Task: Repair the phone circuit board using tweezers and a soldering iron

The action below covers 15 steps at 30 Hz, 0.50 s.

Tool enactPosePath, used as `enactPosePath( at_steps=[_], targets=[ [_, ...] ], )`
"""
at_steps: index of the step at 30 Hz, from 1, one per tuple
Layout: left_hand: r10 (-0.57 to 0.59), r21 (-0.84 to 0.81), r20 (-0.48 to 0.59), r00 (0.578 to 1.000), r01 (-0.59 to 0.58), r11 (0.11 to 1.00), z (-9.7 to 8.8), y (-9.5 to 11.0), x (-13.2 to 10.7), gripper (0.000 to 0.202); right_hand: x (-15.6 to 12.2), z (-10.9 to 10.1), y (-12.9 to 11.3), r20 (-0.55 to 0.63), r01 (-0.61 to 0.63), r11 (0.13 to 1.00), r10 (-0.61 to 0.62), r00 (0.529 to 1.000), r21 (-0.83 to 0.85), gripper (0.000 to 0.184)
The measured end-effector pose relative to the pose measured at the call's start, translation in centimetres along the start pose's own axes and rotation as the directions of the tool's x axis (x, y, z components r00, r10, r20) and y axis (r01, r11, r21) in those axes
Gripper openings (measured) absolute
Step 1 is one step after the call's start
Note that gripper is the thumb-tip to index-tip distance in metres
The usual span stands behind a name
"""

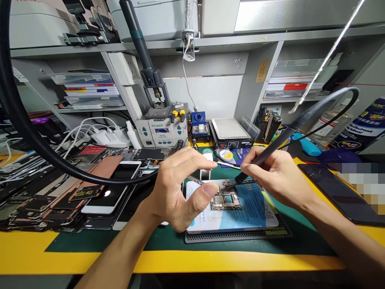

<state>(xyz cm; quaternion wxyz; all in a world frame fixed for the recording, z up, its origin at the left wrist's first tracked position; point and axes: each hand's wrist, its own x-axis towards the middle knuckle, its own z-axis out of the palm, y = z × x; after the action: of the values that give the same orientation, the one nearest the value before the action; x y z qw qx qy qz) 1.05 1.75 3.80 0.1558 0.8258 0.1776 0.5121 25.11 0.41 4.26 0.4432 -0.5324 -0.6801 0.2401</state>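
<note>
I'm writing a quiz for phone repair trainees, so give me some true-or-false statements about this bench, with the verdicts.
The right hand holds a black soldering iron, its tip over a circuit board. True.

The left hand holds a smartphone. False: it pinches metal tweezers.

The circuit board lies on a blue-and-white printed sheet. True.

The soldering station sits on the top shelf. False: it stands on the bench behind the hands.
</note>
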Motion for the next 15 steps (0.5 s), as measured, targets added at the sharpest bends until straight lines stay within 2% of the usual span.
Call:
enactPosePath(
  at_steps=[15],
  targets=[
    [-0.004,-0.002,0.015,1.000,0.004,1.000,0.01,-0.04,0.03,0.034,-0.02,0.03,-0.04,-0.014,0.021,1.000,-0.022,1.000,-0.023,0.014]
  ],
)
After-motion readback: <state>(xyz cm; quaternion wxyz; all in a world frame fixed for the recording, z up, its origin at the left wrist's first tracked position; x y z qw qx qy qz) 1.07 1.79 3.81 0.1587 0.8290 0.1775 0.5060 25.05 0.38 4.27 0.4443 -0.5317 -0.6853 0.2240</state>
